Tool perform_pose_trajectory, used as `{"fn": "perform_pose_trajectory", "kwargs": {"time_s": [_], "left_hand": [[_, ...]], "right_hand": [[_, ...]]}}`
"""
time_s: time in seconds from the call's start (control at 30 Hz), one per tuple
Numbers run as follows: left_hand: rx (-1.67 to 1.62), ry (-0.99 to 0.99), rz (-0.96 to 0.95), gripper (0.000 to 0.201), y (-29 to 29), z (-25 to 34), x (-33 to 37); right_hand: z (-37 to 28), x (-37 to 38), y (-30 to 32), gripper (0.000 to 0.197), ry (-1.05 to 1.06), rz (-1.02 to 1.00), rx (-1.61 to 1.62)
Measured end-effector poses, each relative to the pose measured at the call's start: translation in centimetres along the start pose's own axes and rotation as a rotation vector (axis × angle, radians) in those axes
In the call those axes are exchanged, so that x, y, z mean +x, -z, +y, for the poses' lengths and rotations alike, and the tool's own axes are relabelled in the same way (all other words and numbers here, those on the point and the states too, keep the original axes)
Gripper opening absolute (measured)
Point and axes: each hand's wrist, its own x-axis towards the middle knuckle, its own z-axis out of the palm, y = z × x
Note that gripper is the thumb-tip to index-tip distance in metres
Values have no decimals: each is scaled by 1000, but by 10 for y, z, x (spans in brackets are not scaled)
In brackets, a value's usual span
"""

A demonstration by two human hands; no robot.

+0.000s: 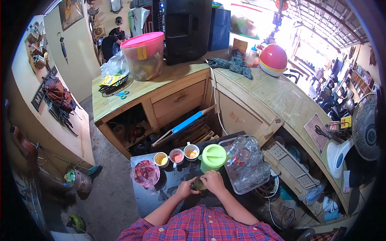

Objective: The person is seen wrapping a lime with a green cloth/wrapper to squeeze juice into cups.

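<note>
At the near edge of the dark table, my left hand and my right hand both close around a small glass that looks olive-green inside. My left fingers wrap its side. The right hand lies over its upper right part, so much of it is hidden. Just beyond stands a lidded light-green pitcher. Left of the pitcher are three white cups, one with yellow contents, one pink and one orange and white. Farther left sits a bowl with red contents and clear plastic.
A clear plastic tray holding several glass bottles borders my right hand. Beyond the table runs a wooden counter with a pink-lidded tub and blue scissors. A fan stands far right. A person is in the background.
</note>
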Motion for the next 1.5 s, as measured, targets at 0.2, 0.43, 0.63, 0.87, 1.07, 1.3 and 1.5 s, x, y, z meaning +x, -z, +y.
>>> {"fn": "perform_pose_trajectory", "kwargs": {"time_s": [0.2,0.43,0.63,0.87,1.07,1.3,1.5], "left_hand": [[11,-3,-13,89,3,5,0],[9,44,-46,88,5,5,0],[-12,-27,0,87,1,0,-1],[2,-27,-9,86,5,7,-1],[17,6,-21,87,8,13,-2],[-48,-9,-5,87,3,-1,-1],[-35,-24,-5,86,2,2,0]], "right_hand": [[3,1,-3,18,-13,-52,79],[0,1,0,19,-104,-167,64],[-3,2,0,19,-122,-175,-102],[0,2,-3,18,-110,-108,1],[3,2,-6,18,-39,-47,-22],[-5,3,-1,15,-8,-68,-143],[2,1,-5,12,59,-1,-85]]}}
